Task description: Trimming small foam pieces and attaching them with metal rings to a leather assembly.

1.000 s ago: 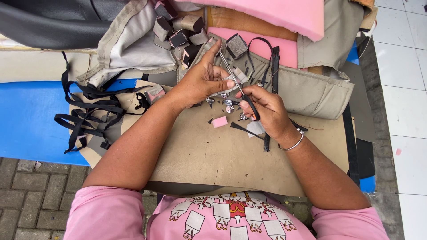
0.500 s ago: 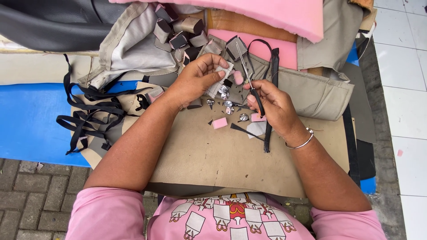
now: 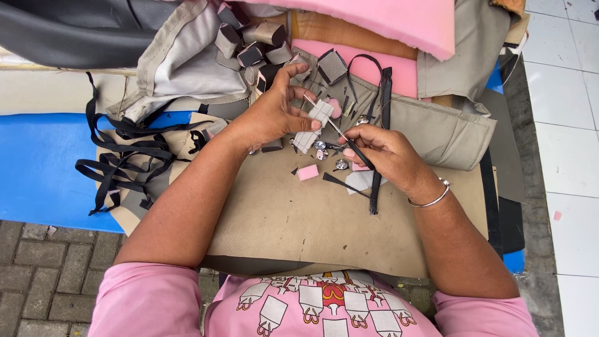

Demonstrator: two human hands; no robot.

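Note:
My left hand (image 3: 271,115) pinches a small grey fabric patch (image 3: 314,123) between thumb and fingers, held just above the tan board (image 3: 293,218). My right hand (image 3: 380,148) grips a thin tool with a black handle (image 3: 359,151); its metal tip points up-left and touches the patch. Round silver buttons (image 3: 331,153) and a small pink foam square (image 3: 307,172) lie on the board under the hands. A silver bangle (image 3: 430,200) circles my right wrist.
Black straps (image 3: 121,159) lie tangled at the left over a blue surface (image 3: 37,162). Folded grey and tan pieces (image 3: 249,43), beige fabric (image 3: 437,125) and pink foam (image 3: 380,19) pile up behind. A long black strip (image 3: 380,137) runs beside my right hand. White tiles (image 3: 568,156) lie right.
Both hands have shifted slightly while working together; the left hand now holds the grey patch more upright, and the tool tip in the right hand meets it.

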